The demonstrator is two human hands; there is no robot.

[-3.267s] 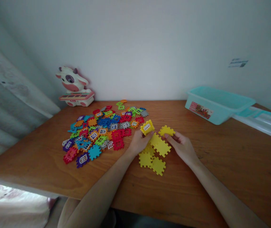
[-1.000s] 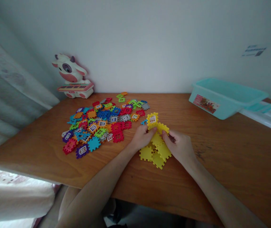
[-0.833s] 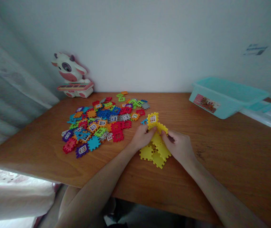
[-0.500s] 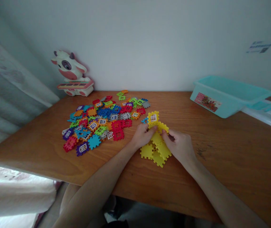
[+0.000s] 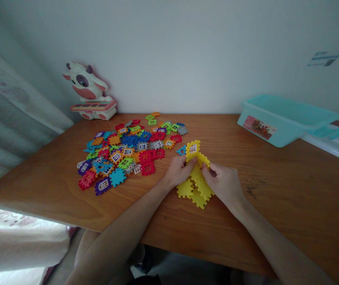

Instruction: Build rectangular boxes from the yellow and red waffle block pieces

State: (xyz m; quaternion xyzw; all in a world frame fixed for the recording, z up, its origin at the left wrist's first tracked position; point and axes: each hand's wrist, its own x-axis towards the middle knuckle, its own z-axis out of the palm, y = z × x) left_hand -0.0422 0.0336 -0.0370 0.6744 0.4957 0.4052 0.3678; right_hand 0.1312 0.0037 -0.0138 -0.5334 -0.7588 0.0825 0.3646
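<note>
Both hands grip yellow interlocking building tiles [image 5: 197,174] with notched edges, low over the table. My left hand [image 5: 179,171] is closed, its thumb pressing on the inner face of the tiles. Opposite it, my right hand [image 5: 223,179] pinches the right edge between thumb and fingers. At the far end of the yellow piece stands a tile with a white window insert [image 5: 193,148]. Several flat yellow tiles overlap on the near side, toward me. A small blue triangular piece [image 5: 182,150] lies just behind my left hand. Fingers hide some of the joints.
A heap of coloured tiles [image 5: 127,150] spreads over the left half of the wooden table [image 5: 276,221]. A cow-shaped toy keyboard [image 5: 93,106] stands at the back left. A turquoise bin [image 5: 258,109] sits at the back right beside clear plastic [image 5: 332,144].
The yellow tiles have shifted very slightly, with the window tile tilting a little to the right. Both hands keep nearly the same hold and place.
</note>
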